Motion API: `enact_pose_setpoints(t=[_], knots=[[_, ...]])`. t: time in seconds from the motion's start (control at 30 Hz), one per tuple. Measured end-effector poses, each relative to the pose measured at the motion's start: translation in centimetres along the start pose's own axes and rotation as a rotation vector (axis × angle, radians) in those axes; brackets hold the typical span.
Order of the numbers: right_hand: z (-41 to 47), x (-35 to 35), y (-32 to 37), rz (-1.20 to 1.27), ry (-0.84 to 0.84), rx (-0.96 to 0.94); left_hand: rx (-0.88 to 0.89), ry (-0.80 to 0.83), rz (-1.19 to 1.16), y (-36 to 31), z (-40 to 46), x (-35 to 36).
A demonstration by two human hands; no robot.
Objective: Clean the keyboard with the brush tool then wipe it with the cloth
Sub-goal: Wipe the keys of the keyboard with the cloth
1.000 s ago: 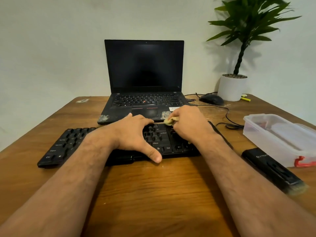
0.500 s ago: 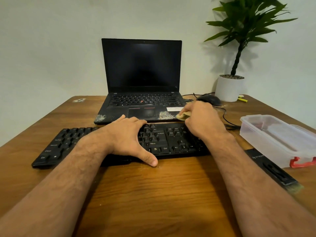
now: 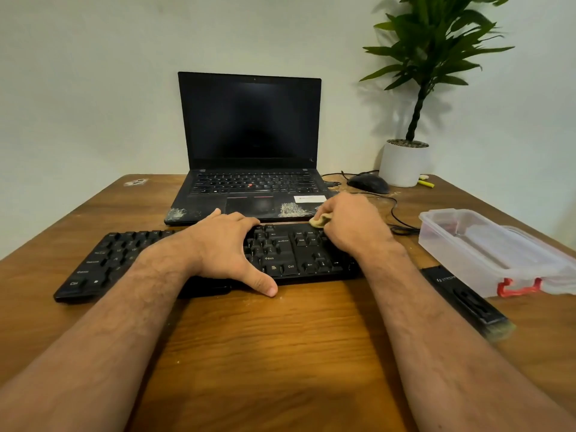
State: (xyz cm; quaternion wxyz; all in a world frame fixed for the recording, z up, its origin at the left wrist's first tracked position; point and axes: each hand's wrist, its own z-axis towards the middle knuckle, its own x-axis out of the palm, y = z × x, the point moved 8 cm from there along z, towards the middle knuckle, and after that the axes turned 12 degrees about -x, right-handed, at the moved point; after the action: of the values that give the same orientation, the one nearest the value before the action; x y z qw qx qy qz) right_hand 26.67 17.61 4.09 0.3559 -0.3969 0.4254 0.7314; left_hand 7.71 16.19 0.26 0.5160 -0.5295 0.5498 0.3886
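Note:
A black keyboard [image 3: 109, 260] lies across the wooden table [image 3: 280, 353] in front of me. My left hand [image 3: 224, 247] rests flat on its middle, fingers straight and thumb at the front edge. My right hand [image 3: 352, 226] grips a small yellowish cloth [image 3: 319, 220] and presses it on the keyboard's far right keys. Only a corner of the cloth shows past the fingers. The black brush tool [image 3: 464, 299], with pale bristles at its near end, lies on the table to the right of my right forearm.
An open black laptop [image 3: 249, 135] stands just behind the keyboard, with dusty marks on its palm rest. A clear plastic box [image 3: 492, 247] with a red clasp sits at the right. A black mouse [image 3: 367, 183] with its cable and a potted plant [image 3: 405, 163] are at the back right.
My right hand with the cloth slid right along the keyboard's far edge, then came back a little to the left. The left hand has stayed on the keyboard.

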Motion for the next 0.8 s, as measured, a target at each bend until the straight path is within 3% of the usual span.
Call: enact_pose_setpoints(t=[0.1, 0.23, 0.37, 0.53, 0.7, 0.8], knots=[[-0.9, -1.4, 0.0, 0.169, -0.096, -0.064, 0.002, 0.006, 0.000, -0.1, 0.0, -0.1], [-1.9, 0.7, 2.8, 0.051, 0.159, -0.206, -0.003, -0.008, 0.008, -0.1, -0.1, -0.2], [-2.4, -1.3, 1.4, -0.066, 0.066, -0.080, 0.004, -0.001, -0.020, -0.1, -0.3, -0.1], [-3.4, 0.2, 3.5, -0.011, 0.130, -0.269, -0.012, 0.007, -0.016, -0.3, -0.4, -0.3], [-3.6, -1.1, 1.3, 0.008, 0.086, -0.179, 0.003, 0.012, -0.035, -0.3, -0.3, -0.2], [-3.7, -0.5, 2.0, 0.052, 0.066, -0.259, 0.001, 0.014, -0.031, -0.2, -0.1, -0.1]])
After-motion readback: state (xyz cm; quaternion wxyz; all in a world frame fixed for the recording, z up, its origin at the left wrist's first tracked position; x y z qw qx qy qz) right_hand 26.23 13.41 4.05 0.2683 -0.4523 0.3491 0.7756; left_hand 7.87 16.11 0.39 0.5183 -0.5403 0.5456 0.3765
